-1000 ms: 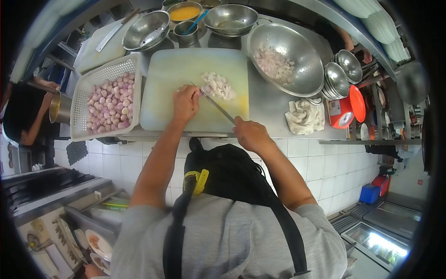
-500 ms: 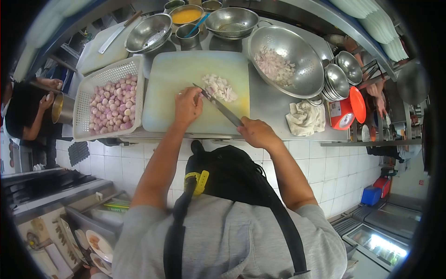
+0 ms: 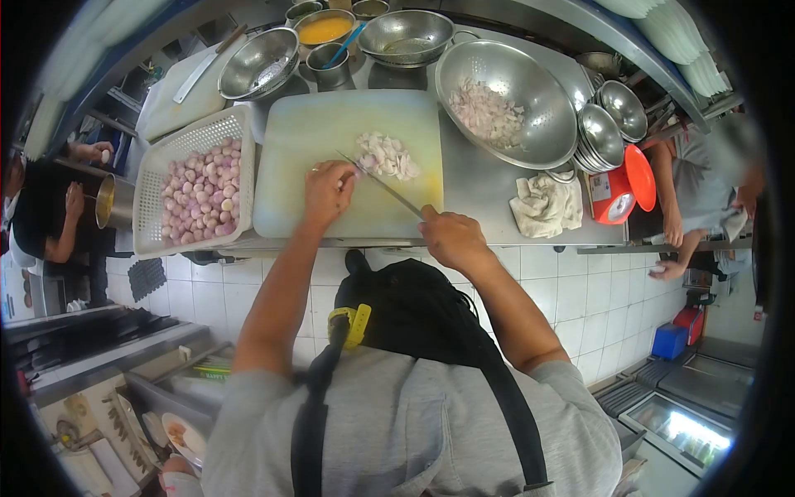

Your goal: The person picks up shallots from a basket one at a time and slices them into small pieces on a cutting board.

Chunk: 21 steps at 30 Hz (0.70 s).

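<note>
Over a pale rectangular board point(image 3: 298, 137), a long steel knife point(image 3: 389, 190) is gripped by the closed right hand point(image 3: 454, 238); a small pink shallot point(image 3: 358, 171) is pinched by the curled left hand point(image 3: 329, 192).

Both your arms reach forward from the shoulders, bare below the sleeves and angled inward, with the hands apart. Your left hand point(image 3: 330, 189) sits farther forward, back upward, its fingers bent and bunched together. Your left forearm point(image 3: 284, 290) runs nearly straight behind it. Your right hand point(image 3: 453, 238) is nearer your body, fingers wrapped in a closed grip, with your right forearm point(image 3: 515, 305) slanting out toward the elbow.
</note>
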Motion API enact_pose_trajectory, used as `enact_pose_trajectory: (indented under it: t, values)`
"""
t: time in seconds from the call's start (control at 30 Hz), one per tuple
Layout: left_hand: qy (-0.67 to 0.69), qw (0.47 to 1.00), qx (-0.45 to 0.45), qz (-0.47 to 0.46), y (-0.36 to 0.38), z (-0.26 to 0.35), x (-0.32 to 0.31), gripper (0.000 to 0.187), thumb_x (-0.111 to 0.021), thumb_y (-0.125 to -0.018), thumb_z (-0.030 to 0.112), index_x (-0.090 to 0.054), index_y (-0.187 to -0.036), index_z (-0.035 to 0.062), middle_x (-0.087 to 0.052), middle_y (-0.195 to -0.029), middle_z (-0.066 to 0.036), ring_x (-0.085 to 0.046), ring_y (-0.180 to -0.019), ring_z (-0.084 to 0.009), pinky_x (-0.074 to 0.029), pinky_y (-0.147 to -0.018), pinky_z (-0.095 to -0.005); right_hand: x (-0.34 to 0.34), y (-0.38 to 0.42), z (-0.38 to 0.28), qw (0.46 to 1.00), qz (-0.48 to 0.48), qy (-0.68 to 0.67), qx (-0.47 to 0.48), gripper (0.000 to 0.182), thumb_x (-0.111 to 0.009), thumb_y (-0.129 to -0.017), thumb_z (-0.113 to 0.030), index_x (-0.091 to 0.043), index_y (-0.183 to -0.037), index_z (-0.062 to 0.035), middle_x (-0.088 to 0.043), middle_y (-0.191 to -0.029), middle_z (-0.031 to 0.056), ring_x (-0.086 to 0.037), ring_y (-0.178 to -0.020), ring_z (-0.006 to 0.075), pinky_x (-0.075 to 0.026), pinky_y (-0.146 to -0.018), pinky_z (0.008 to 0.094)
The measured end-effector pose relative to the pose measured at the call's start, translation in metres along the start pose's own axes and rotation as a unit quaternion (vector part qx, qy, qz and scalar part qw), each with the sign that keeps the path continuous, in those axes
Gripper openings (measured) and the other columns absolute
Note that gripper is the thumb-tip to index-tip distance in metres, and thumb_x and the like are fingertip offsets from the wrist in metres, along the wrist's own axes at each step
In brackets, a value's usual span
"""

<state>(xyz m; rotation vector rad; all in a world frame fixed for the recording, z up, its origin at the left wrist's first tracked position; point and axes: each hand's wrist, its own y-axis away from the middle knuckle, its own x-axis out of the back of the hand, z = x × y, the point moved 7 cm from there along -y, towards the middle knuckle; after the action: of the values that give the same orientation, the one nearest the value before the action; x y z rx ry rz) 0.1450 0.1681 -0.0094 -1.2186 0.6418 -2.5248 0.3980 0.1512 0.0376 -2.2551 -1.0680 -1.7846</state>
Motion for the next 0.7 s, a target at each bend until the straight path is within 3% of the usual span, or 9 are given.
enact_pose_trajectory:
  t: [0.27,0.47,0.7]
  values:
    - [0.037,0.999,-0.018,0.016,-0.002,0.007,0.003,0.010,-0.073,-0.088,0.005,-0.073,-0.095,0.0114,-0.073,-0.097,-0.005,-0.066,-0.090,-0.0309,-0.046,-0.080,-0.0448,-0.007,-0.008,0.000,1.000,-0.011,-0.007,-0.008,0.023,-0.051,-0.108,-0.026,-0.053,-0.115,-0.0047,-0.073,-0.096,0.0203,-0.071,-0.099,0.0403,-0.054,-0.087,0.0533]
    - [-0.023,0.999,-0.044,0.018,-0.001,0.011,0.003,0.010,-0.072,-0.089,0.006,-0.073,-0.097,0.0110,-0.071,-0.096,-0.006,-0.066,-0.089,-0.0310,-0.045,-0.079,-0.0448,0.021,0.020,-0.009,0.999,0.030,0.010,0.024,0.019,-0.056,-0.104,-0.020,-0.056,-0.107,-0.0020,-0.073,-0.085,0.0230,-0.074,-0.085,0.0407,-0.056,-0.077,0.0532]
    - [-0.035,0.997,-0.069,-0.009,0.000,0.003,-0.002,0.011,-0.066,-0.091,0.007,-0.073,-0.098,0.0122,-0.071,-0.097,-0.005,-0.065,-0.088,-0.0314,-0.043,-0.080,-0.0456,0.001,0.002,0.006,1.000,-0.001,0.008,0.024,0.022,-0.054,-0.106,-0.025,-0.053,-0.109,-0.0035,-0.073,-0.091,0.0209,-0.072,-0.091,0.0412,-0.055,-0.080,0.0528]
